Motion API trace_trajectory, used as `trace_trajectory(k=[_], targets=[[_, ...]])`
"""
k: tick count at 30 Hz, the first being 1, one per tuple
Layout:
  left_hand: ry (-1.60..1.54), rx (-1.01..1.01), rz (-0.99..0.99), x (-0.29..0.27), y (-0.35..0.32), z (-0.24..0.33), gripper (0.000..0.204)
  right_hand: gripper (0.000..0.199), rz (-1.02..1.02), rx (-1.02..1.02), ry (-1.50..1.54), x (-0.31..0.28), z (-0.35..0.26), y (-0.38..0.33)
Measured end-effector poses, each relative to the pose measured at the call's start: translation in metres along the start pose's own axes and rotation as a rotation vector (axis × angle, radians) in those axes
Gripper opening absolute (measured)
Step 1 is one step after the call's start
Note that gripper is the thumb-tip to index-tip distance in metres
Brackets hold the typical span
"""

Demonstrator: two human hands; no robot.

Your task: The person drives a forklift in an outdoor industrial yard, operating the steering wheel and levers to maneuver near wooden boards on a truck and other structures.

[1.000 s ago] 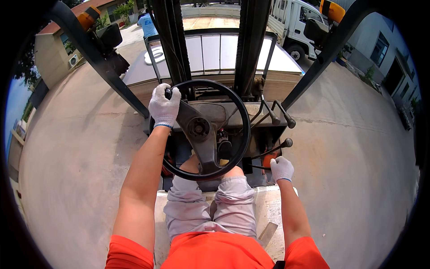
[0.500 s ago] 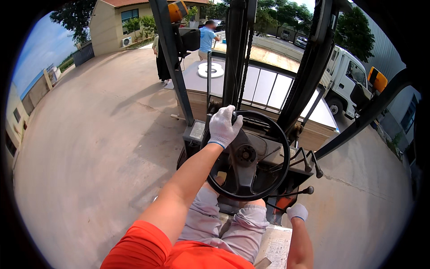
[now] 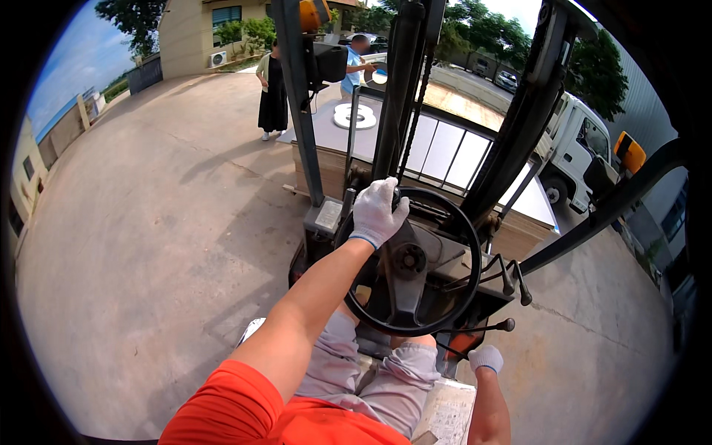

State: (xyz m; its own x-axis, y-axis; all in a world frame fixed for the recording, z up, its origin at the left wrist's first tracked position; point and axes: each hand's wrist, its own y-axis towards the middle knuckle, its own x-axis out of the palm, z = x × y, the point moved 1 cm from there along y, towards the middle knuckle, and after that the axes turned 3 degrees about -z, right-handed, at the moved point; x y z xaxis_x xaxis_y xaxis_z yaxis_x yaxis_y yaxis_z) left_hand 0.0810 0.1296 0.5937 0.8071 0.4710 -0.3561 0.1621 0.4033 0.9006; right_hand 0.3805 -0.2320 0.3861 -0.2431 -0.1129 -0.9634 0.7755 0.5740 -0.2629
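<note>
I sit in a forklift, wearing white knit gloves. My left hand point(image 3: 379, 212) is closed round the knob at the upper left of the black steering wheel point(image 3: 475, 271). Low on the right, my right hand point(image 3: 486, 359) is closed at the end of a thin dark lever point(image 3: 454, 350); its fingertips are hidden. Just above it a longer lever with a black knob point(image 3: 506, 325) sticks out. Two bent control levers point(image 3: 517, 280) rise to the right of the wheel. Beyond the mast point(image 3: 398, 89) lies a wide stack of pale-topped boards point(image 3: 326, 167), bearing white rings point(image 3: 354, 116).
A person in a dark skirt point(image 3: 273, 93) stands left of the stack; another in a blue shirt point(image 3: 352, 74) stands behind it. A white truck point(image 3: 582, 144) is parked at the right. Concrete ground point(image 3: 148, 259) stretches left, toward a beige building point(image 3: 185, 37).
The view has shifted slightly, and the skirted person now shows clear of the frame post. The blue-shirted person's arm is raised beside a round pale thing. Both my hands keep their holds.
</note>
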Motion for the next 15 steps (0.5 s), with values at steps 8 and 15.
trace_trajectory(k=[8, 15], targets=[[0.005, 0.013, 0.016, 0.001, 0.000, -0.001, 0.051, 0.044, -0.006, 0.016, 0.002, 0.001, -0.001, 0.001], [0.007, 0.004, 0.001, -0.001, -0.002, -0.002, 0.051, 0.045, -0.063, 0.030, -0.006, -0.009, -0.007, -0.007]])
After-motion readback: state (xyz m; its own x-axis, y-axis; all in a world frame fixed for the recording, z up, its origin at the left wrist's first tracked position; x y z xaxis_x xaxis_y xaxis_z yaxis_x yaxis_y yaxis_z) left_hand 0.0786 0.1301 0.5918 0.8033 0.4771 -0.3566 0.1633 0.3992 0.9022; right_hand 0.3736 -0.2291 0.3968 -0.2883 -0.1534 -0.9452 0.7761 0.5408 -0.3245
